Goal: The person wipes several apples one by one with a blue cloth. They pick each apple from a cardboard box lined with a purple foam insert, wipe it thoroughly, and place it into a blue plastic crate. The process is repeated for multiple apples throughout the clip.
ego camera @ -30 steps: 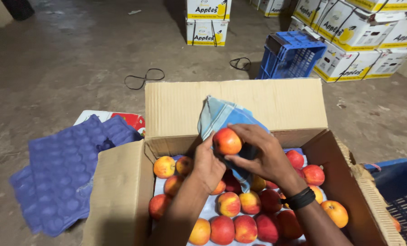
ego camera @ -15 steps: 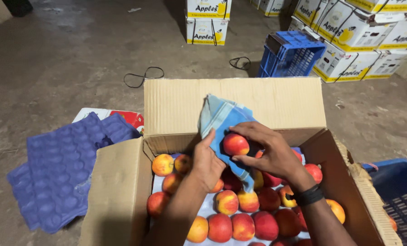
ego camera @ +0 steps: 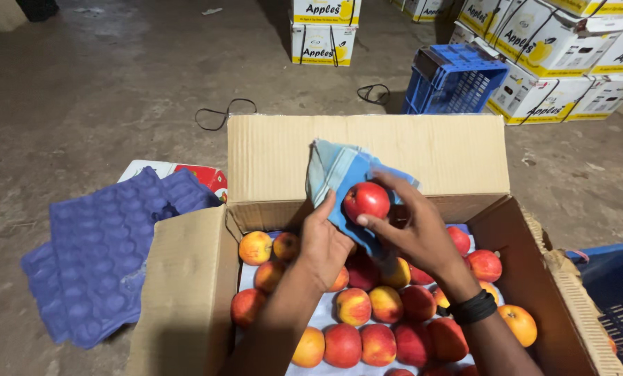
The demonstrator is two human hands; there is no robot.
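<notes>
Red apple (ego camera: 366, 200) sits above the open cardboard box (ego camera: 186, 292), cradled in a blue cloth (ego camera: 339, 174). Right hand (ego camera: 412, 233) curls round it from 4 o'clock, fingers pinching the fruit. Left hand (ego camera: 323, 244) at 8 o'clock, fingers pressed together vs. cloth under the apple. Below: layer of red-yellow apples (ego camera: 377, 327) in the box. Purple fruit trays (ego camera: 95, 257) on floor at 9 o'clock; blue crate (ego camera: 450, 80) & stacked white cartons (ego camera: 562, 49) at 1 o'clock.

dim indoor scene, soft light falling from above and in front, concrete floor (ego camera: 116, 90) darkening toward the upper corners, deep shadow inside the cardboard box (ego camera: 367, 160), apples (ego camera: 374, 327) evenly lit, sharp focus, slight wide-angle stretch at edges
</notes>
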